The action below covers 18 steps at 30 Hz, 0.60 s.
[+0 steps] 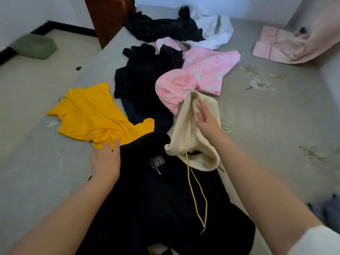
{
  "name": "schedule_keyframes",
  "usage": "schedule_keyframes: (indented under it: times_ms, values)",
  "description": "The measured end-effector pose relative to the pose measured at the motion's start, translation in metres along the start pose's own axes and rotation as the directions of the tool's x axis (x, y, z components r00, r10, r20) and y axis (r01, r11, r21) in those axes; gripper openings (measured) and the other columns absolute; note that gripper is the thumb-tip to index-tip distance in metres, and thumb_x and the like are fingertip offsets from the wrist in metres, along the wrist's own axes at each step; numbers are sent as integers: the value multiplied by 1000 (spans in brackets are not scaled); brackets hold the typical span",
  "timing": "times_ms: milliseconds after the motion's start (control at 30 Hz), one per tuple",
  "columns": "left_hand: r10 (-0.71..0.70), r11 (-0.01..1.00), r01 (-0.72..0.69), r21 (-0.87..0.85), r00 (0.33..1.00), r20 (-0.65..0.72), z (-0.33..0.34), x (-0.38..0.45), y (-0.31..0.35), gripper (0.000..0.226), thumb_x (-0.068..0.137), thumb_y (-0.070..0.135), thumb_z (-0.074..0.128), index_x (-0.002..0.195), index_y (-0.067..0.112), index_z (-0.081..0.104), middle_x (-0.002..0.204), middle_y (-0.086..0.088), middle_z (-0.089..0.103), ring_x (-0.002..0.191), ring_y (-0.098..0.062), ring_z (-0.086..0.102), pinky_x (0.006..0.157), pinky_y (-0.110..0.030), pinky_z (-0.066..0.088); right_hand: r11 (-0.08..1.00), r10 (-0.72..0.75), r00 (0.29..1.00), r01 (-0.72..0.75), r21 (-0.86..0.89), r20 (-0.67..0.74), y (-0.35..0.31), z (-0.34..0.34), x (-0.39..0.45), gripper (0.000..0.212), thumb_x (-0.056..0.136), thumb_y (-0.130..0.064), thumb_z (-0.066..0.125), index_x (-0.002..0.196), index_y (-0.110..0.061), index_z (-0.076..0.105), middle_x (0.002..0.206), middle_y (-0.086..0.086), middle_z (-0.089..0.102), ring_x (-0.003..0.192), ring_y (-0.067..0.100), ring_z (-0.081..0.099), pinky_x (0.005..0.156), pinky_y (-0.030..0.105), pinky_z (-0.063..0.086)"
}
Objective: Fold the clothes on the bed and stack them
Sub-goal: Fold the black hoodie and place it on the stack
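Your left hand (105, 161) lies with straight fingers on the left shoulder edge of the black hoodie (158, 199), its grip loose and holding nothing, fingertips touching the hem of the yellow shirt (92, 115) at 10 o'clock. Your right hand (207, 117) rests flat on the cream hood (191, 133), fingers spread and relaxed, gripping nothing; the hood points toward 12 o'clock with its tip against the pink patterned garment (200, 78). A yellow drawstring (197, 196) loops down from the hood opening across the black chest. The hoodie fills the near middle of the bed (266, 126), its lower part running out of view at 6 o'clock. At 12 o'clock a black garment (143, 70) overlaps the pink one, and farther off a second dark heap (161, 28) touches a white piece (215, 32). The bed's left edge runs diagonally from 8 to 11 o'clock, with floor (27, 85) and a green box (34, 46) beyond. Bare sheet lies open from 2 to 4 o'clock, up to a folded pink cloth (281, 45) at 1 o'clock.
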<state>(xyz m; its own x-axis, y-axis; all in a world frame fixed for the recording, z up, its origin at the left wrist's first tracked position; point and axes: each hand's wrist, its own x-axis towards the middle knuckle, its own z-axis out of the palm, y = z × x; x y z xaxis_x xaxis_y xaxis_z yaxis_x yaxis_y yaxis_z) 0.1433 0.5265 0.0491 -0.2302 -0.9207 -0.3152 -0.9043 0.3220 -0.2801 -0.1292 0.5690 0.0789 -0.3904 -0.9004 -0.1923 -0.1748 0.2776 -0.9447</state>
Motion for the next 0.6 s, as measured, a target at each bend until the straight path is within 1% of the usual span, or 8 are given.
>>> schedule_keyframes:
  times_ms: [67, 167, 267, 333, 400, 467, 533, 600]
  values:
    - [116, 993, -117, 5, 986, -120, 5, 3, 18, 65, 95, 23, 41, 146, 13, 2, 149, -14, 18, 132, -30, 28, 100, -36, 34, 981, 15, 992, -38, -189, -122, 20, -8, -6, 53, 90, 3, 40, 139, -17, 36, 142, 2, 41, 128, 15, 41, 103, 22, 31]
    - [306, 945, -321, -62, 935, -179, 15, 13, 66, 70, 92, 24, 47, 146, 9, 5, 154, -10, 9, 141, -26, 8, 112, -36, 19, 888, 84, 959, -196, -416, -272, 65, -27, -25, 34, 89, 1, 44, 120, -2, 57, 123, 13, 59, 113, 24, 53, 88, 17, 34]
    - [298, 949, -309, -63, 945, -134, 26, 32, 107, 68, 95, 25, 43, 146, 7, 1, 155, -13, 0, 142, -29, -3, 115, -40, 8, 766, 265, 886, -433, -475, -380, 116, -43, -49, 25, 88, -6, 47, 104, 3, 64, 106, 20, 65, 95, 30, 59, 82, 32, 44]
    - [242, 968, -249, -37, 962, -129, 34, 50, 117, 62, 96, 20, 36, 146, 7, 1, 154, -17, -2, 142, -33, -5, 114, -43, 6, 619, 436, 829, -558, -553, -349, 149, -43, -59, 28, 91, -17, 49, 107, 2, 62, 106, 21, 65, 99, 32, 59, 81, 33, 44]
    - [232, 971, -237, -17, 963, -137, 41, 72, 117, 57, 97, 15, 30, 146, 7, 2, 154, -18, -2, 141, -33, -4, 114, -44, 5, 521, 548, 774, -612, -595, -317, 176, -33, -63, 37, 92, -30, 50, 121, -7, 54, 113, 17, 62, 107, 30, 57, 88, 34, 43]
    - [261, 962, -270, -48, 954, -146, 43, 92, 116, 56, 96, 12, 30, 146, 8, 3, 154, -16, 2, 142, -30, 0, 114, -43, 5, 451, 575, 727, -665, -595, -376, 190, -20, -61, 45, 90, -38, 52, 128, -15, 48, 123, 10, 57, 116, 28, 51, 99, 38, 38]
    - [315, 928, -343, -146, 931, -185, 38, 108, 120, 57, 94, 10, 35, 145, 8, 10, 148, -14, 24, 137, -27, 20, 112, -40, 14, 376, 538, 699, -699, -608, -471, 192, -9, -56, 40, 88, -41, 54, 123, -21, 51, 121, 4, 57, 117, 24, 48, 99, 39, 31]
    - [367, 873, -418, -251, 902, -226, 33, 116, 128, 45, 93, 10, 38, 137, 7, 32, 126, -12, 49, 116, -27, 45, 96, -36, 34, 406, 513, 696, -712, -572, -502, 190, -1, -51, 30, 89, -36, 52, 115, -23, 57, 115, 3, 60, 114, 23, 49, 96, 35, 28]
